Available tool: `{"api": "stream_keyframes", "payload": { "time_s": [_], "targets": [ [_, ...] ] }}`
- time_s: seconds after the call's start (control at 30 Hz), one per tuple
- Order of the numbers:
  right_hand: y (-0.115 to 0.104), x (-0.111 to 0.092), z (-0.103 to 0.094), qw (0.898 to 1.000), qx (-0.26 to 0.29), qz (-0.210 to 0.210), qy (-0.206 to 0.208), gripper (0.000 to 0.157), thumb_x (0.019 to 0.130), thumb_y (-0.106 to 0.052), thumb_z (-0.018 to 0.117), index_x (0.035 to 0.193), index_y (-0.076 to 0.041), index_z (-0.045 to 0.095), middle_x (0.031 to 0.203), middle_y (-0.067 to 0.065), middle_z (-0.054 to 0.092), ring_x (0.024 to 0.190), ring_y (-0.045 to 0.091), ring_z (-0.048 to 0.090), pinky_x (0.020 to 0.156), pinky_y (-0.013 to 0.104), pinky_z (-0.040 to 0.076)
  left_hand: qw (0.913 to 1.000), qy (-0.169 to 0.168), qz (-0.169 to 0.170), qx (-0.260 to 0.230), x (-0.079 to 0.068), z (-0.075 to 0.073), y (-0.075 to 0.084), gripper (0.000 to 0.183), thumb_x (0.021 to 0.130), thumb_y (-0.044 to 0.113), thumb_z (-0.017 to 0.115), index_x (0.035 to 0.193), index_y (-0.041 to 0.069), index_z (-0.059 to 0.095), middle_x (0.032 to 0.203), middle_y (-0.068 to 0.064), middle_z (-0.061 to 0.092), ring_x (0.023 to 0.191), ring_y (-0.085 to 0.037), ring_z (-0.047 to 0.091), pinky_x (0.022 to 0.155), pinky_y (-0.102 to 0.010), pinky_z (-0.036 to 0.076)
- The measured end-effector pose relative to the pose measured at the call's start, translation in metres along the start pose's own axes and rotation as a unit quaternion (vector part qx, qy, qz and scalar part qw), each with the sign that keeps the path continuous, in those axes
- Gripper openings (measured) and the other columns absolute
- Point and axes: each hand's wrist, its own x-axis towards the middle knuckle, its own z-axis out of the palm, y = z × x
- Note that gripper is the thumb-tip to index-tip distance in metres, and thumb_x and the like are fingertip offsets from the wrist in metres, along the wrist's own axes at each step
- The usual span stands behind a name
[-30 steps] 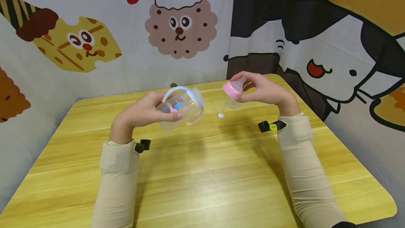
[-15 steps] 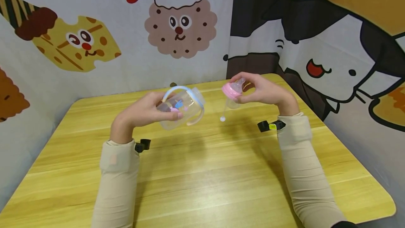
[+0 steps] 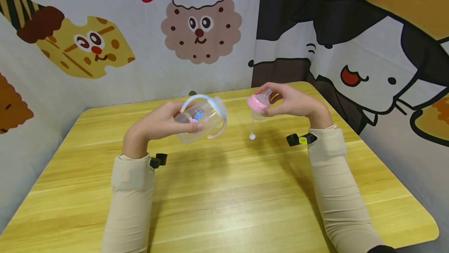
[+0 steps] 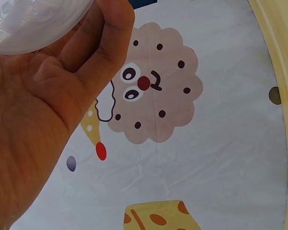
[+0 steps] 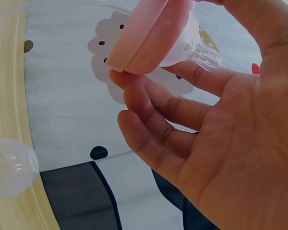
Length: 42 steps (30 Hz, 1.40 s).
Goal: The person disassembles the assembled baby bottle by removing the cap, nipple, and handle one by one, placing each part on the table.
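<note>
My left hand [image 3: 163, 122] grips a clear baby bottle [image 3: 207, 122] by its lower body, tilted with its open neck up and to the right. The bottle has a pale blue handle ring [image 3: 196, 97] and small printed figures. In the left wrist view only its base [image 4: 31, 26] shows. My right hand [image 3: 294, 103] pinches the pink collar [image 3: 257, 103] of a bottle top with a clear teat [image 3: 267, 93]. From the collar hangs a thin straw ending in a white weighted ball [image 3: 252, 136]. A gap separates bottle and top.
A translucent dome cap [image 5: 12, 167] stands on the wooden table [image 3: 224, 190] behind the bottle top, partly hidden by it in the head view. A curtain [image 3: 122, 81] with cartoon prints hangs along the table's far and right edges.
The straw's ball has swung down and to the right, so the straw hangs nearly straight down. The pink top has tilted slightly more upright. The left hand and bottle have hardly moved.
</note>
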Motion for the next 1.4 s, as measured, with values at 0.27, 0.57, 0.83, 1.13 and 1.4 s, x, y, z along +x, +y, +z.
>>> {"api": "stream_keyframes", "payload": {
  "time_s": [0.27, 0.57, 0.83, 1.13, 1.4],
  "targets": [
    [0.0008, 0.0009, 0.0005, 1.0, -0.002, -0.009, -0.017, 0.048, 0.082, -0.017, 0.077, 0.125, -0.016, 0.057, 0.108, 0.006, 0.059, 0.099, 0.025, 0.055, 0.094, 0.043, 0.046, 1.0, 0.003, -0.004, 0.001, 0.0, -0.0002, -0.0001, 0.026, 0.085, 0.038, 0.074, 0.105, 0.025, 0.064, 0.089, -0.006, 0.064, 0.076, -0.019, 0.058, 0.068, -0.037, 0.051],
    [0.0027, 0.0009, 0.0011, 0.999, -0.002, -0.012, -0.036, 0.047, 0.082, -0.017, 0.076, 0.125, -0.013, 0.058, 0.108, 0.006, 0.059, 0.099, 0.025, 0.055, 0.095, 0.049, 0.045, 1.0, 0.001, -0.006, -0.006, 0.0006, -0.0007, 0.0012, 0.026, 0.085, 0.038, 0.074, 0.104, 0.024, 0.064, 0.09, -0.003, 0.065, 0.078, -0.019, 0.059, 0.071, -0.038, 0.052],
    [0.0036, 0.0006, 0.0014, 0.999, 0.002, -0.003, -0.051, 0.049, 0.082, -0.018, 0.077, 0.127, -0.015, 0.057, 0.109, 0.006, 0.059, 0.1, 0.025, 0.055, 0.096, 0.049, 0.044, 1.0, 0.002, 0.006, 0.002, 0.0009, -0.0007, -0.0004, 0.026, 0.086, 0.038, 0.074, 0.106, 0.026, 0.063, 0.091, -0.004, 0.064, 0.08, -0.022, 0.058, 0.071, -0.039, 0.051],
    [0.0074, 0.0013, 0.0016, 0.998, 0.0, 0.009, -0.059, 0.049, 0.083, -0.019, 0.076, 0.128, -0.013, 0.056, 0.107, 0.008, 0.059, 0.099, 0.026, 0.054, 0.095, 0.049, 0.044, 1.0, 0.003, 0.009, -0.001, 0.0005, -0.0013, 0.0001, 0.027, 0.085, 0.037, 0.074, 0.108, 0.027, 0.063, 0.091, -0.004, 0.064, 0.08, -0.022, 0.059, 0.071, -0.041, 0.051],
    [0.0084, 0.0012, 0.0029, 0.998, -0.005, 0.004, -0.066, 0.048, 0.083, -0.02, 0.076, 0.126, -0.012, 0.057, 0.109, 0.007, 0.06, 0.101, 0.028, 0.056, 0.094, 0.051, 0.046, 1.0, 0.006, 0.006, 0.002, -0.0009, -0.0016, 0.0028, 0.027, 0.085, 0.038, 0.074, 0.108, 0.028, 0.063, 0.092, -0.001, 0.064, 0.081, -0.018, 0.058, 0.071, -0.037, 0.051]
  ]
}}
